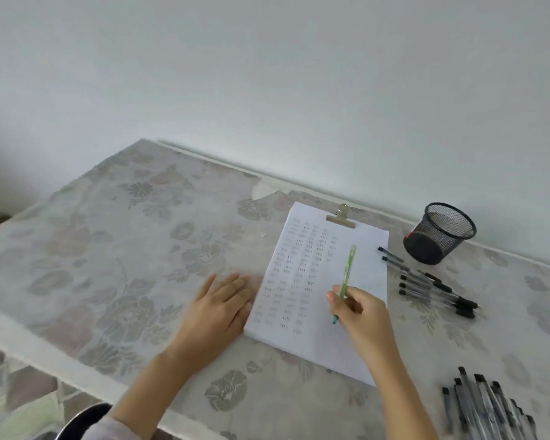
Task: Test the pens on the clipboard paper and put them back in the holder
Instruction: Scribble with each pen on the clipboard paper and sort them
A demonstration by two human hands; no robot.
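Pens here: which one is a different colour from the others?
The green pen, held in the right hand over the paper. The pens by the holder and the bundle at lower right all lie loose with black caps.

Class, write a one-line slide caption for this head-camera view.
Right hand grips green pen over clipboard paper; left hand rests flat beside it.
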